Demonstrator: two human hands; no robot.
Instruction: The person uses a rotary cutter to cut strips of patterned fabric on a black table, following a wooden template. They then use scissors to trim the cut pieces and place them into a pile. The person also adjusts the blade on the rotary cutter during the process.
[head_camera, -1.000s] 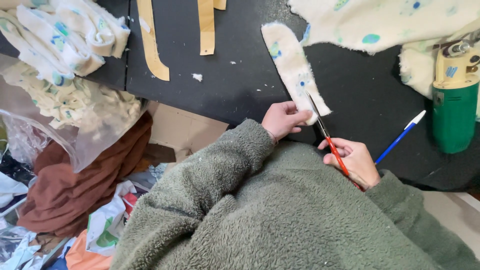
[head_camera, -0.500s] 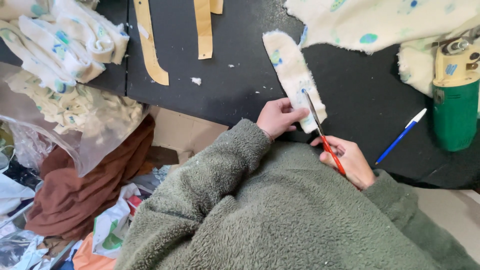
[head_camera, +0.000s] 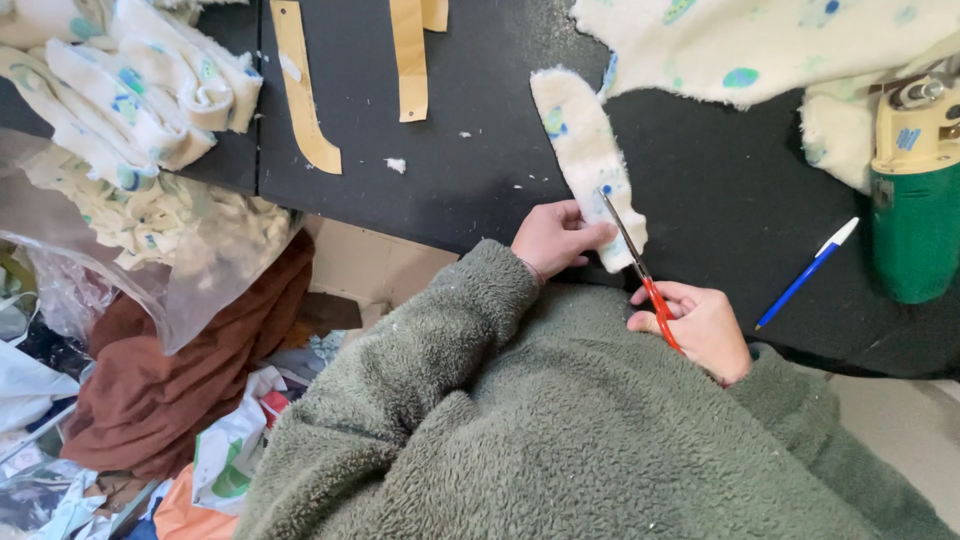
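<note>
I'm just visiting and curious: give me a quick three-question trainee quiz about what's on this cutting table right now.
1. True or false: the right hand holds the red-handled scissors.
2. Which thing lies to the right of the scissors on the black table? A) blue pen B) tape measure C) ruler
3. Fill in: the left hand pinches the near end of a long rounded ______ piece with blue and green spots.

Key
1. True; the blades lie over the fleece piece.
2. A; the blue pen lies beside the green cutting machine.
3. fleece.
</note>
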